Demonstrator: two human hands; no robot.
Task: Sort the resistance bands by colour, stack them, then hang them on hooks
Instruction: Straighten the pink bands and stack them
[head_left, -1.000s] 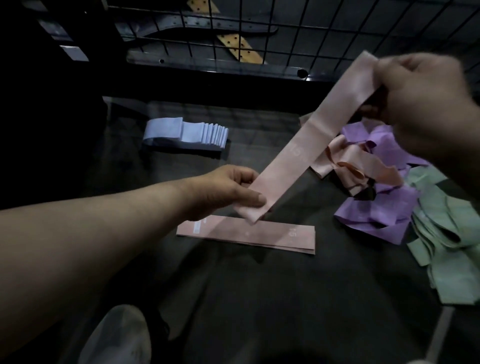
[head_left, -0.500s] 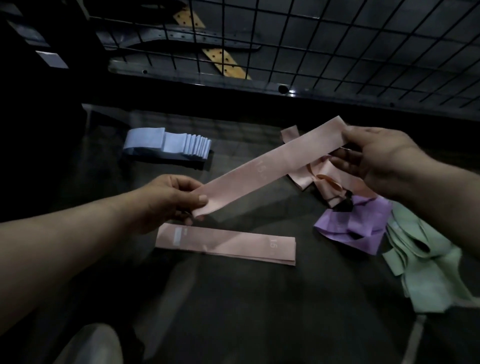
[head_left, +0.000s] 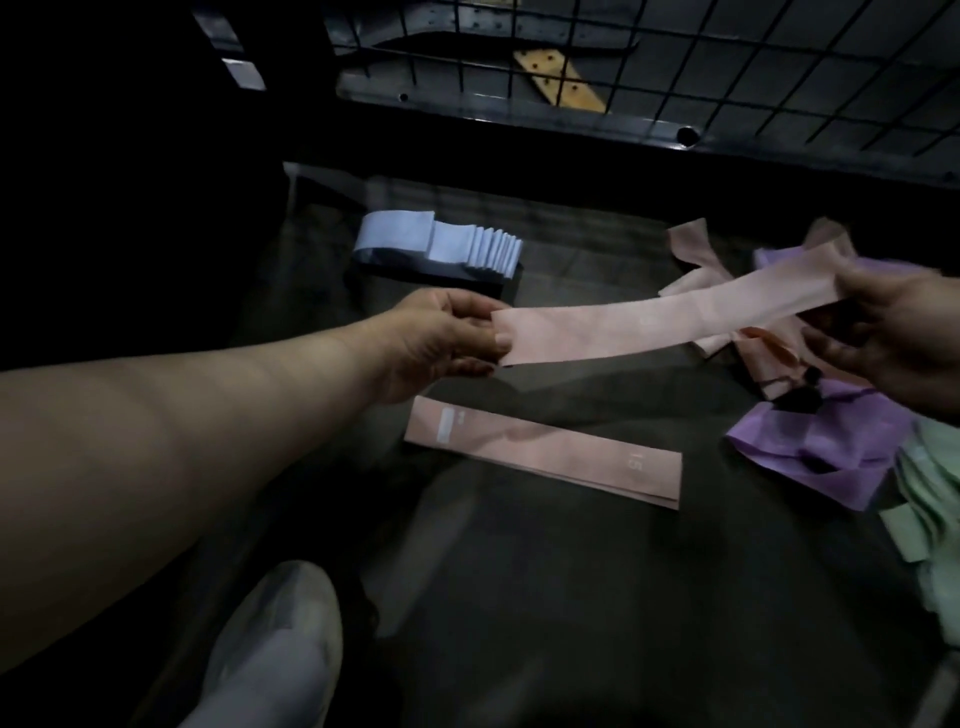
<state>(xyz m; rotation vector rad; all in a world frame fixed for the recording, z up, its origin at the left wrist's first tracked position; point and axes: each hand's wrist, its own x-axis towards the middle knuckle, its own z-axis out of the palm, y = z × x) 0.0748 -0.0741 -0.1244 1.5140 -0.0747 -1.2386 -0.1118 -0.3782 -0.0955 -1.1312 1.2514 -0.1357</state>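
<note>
1. Pinching the left end of the long, flat, pale-pink elastic resistance band (head_left: 660, 317) between thumb and fingers, my left hand (head_left: 441, 338) holds it in the air over the dark table (head_left: 571, 597). So thin a pinch could slip if I pull the band taut.
2. Beyond that hand lies the fanned stack of pale-blue bands (head_left: 441, 247). A careless swing of my forearm could knock its steps askew.
3. Nearer me lies the flat stack of pink bands (head_left: 545, 460), printed "15" near its right end. Lowering one end ahead of the other would leave the new layer skewed.
4. Further right, the loose heap of pink bands (head_left: 691, 249) touches the crumpled purple bands (head_left: 810, 452), with the pale-green bands (head_left: 930, 499) at the edge. A trailing end could drag a wrong colour along.
5. My right hand (head_left: 904, 338) grips the band's other end, fingers curled round it. It is blurred, so I cannot tell how firmly.
</note>
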